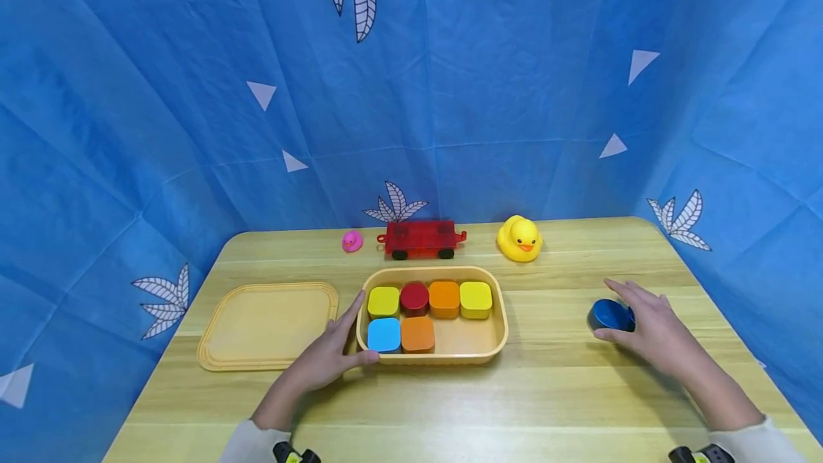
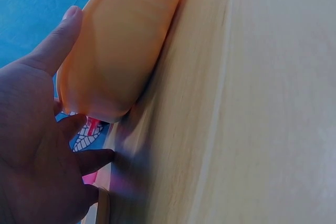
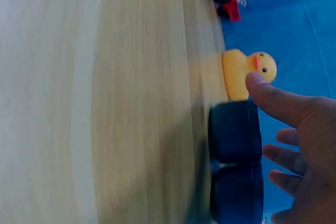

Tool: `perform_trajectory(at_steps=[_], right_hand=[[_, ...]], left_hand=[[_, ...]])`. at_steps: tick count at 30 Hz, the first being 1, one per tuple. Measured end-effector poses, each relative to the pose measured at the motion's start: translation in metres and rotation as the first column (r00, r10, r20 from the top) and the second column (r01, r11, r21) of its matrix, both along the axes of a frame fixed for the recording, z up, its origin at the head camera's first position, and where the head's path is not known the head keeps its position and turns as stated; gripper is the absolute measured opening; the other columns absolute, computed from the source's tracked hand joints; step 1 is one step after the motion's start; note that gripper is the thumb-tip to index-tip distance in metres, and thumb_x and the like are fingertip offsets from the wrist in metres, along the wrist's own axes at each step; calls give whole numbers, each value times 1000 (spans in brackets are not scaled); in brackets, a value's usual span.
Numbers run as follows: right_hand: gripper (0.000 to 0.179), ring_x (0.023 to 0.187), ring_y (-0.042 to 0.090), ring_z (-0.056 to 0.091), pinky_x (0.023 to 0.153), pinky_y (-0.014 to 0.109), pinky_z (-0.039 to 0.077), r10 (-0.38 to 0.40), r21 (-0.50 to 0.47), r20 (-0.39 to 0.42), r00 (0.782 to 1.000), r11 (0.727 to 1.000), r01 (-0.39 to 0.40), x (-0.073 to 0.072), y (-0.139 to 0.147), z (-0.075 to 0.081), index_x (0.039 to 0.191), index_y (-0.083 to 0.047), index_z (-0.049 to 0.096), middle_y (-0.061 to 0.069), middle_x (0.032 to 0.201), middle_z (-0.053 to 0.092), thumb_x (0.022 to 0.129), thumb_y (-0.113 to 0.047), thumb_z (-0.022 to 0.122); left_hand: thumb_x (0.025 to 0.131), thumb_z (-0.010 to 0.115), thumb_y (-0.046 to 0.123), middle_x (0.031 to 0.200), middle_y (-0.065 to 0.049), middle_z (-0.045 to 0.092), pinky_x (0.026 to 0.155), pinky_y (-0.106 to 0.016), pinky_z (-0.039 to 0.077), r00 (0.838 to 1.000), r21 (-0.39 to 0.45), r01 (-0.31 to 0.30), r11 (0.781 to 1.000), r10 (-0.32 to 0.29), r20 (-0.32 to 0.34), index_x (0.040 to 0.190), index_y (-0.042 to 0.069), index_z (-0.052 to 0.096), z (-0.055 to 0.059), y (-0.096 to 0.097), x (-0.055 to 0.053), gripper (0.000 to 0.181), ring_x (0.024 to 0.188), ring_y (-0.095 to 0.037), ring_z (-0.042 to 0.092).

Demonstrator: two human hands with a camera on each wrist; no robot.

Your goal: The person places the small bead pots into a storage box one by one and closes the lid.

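A pale orange box (image 1: pixel 466 359) holds several small coloured pieces: a light blue (image 1: pixel 384 335), a red round one (image 1: pixel 414 297), yellow ones (image 1: pixel 476 297) and orange ones (image 1: pixel 418 334). My left hand (image 1: pixel 328 356) rests against the left end of the box, thumb at its front rim and fingers fairly straight along its end wall. On the right, my right hand (image 1: pixel 656 331) reaches over two dark blue pieces (image 3: pixel 234 132), standing side by side in the right wrist view. Its thumb and fingers are spread around them, not visibly gripping. In the head view the hand partly hides the farther-right piece.
A flat pale orange lid (image 1: pixel 266 326) lies left of the box. Behind the box are a small pink duck (image 1: pixel 351 241), a red toy wagon (image 1: pixel 421 238) and a yellow duck (image 1: pixel 519 239). A blue patterned cloth (image 1: pixel 482 77) hangs behind the wooden table (image 1: pixel 514 413).
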State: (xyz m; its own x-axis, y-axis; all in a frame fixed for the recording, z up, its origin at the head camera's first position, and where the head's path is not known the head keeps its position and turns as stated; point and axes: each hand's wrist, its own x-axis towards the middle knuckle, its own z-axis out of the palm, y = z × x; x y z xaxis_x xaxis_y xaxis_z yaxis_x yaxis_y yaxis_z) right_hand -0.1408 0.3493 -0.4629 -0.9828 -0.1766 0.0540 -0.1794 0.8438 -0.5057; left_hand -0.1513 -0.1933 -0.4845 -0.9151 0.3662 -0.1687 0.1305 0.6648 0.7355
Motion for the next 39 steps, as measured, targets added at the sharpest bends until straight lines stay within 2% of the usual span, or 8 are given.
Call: perform_trajectory(at_steps=[6, 14, 22, 28, 39], right_hand=[[106, 140, 65, 27, 108, 85, 0, 4, 63, 56, 998, 998, -8, 1, 14, -3, 154, 6, 39, 45, 151, 33, 77, -50, 87], [98, 134, 67, 32, 109, 85, 1, 8, 94, 61, 998, 996, -14, -3, 15, -3, 149, 8, 47, 47, 149, 33, 78, -48, 86], [81, 133, 66, 37, 108, 85, 3, 19, 70, 34, 999, 997, -21, -4, 14, -7, 145, 5, 53, 46, 147, 39, 84, -37, 85], [76, 131, 66, 39, 107, 86, 5, 22, 48, 21, 1000, 999, -23, -3, 11, -6, 144, 4, 54, 45, 146, 41, 86, -35, 84], [78, 134, 61, 42, 115, 79, 5, 54, -47, 2, 999, 997, -54, -4, -14, 12, 144, 4, 55, 39, 146, 48, 85, -39, 84]], left_hand=[[91, 75, 52, 173, -3, 12, 124, -65, -4, 1000, -14, 6, 1000, -7, -9, 165, 40, -5, -1, 1, 0, 109, 155, -40, 20], [91, 74, 54, 173, -3, 13, 124, -64, -4, 1000, -19, -3, 1000, 3, -5, 166, 39, -3, -1, 1, -1, 108, 156, -39, 21], [91, 74, 54, 173, -3, 12, 124, -64, -5, 1000, -17, 6, 1000, -6, -16, 166, 38, -4, 0, 0, -1, 109, 155, -39, 21], [91, 75, 53, 173, -4, 12, 124, -64, -4, 1000, -19, 7, 1000, -7, -14, 166, 38, -4, 0, 0, -1, 109, 155, -40, 21], [92, 74, 51, 173, -3, 12, 124, -64, -4, 1000, -11, 3, 1000, -3, -10, 166, 39, -4, 1, 0, 0, 108, 155, -40, 20]])
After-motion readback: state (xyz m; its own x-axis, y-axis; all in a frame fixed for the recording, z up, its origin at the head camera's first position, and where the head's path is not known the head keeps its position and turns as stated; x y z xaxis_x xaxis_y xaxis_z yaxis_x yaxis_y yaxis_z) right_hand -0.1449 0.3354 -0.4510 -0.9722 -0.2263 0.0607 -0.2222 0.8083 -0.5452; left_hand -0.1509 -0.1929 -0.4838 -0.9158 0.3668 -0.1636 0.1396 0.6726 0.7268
